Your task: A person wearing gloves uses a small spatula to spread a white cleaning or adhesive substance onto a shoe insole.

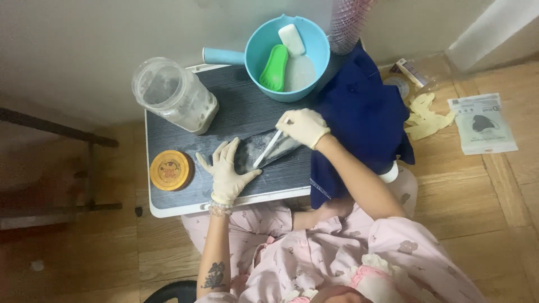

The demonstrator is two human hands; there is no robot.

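Left hand (227, 171) flat beside dark bag (264, 148); right hand (302, 125) grips white stick (270, 147).

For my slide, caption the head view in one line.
Gloved left hand steadies a dark pouch on a small table while the right hand works a white stick into it.

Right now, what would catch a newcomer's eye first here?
Two gloved hands at the middle of the small table: the left hand presses flat on a dark powdery patch, while the right hand draws a white stick across it. Behind them sits a bright blue bowl.
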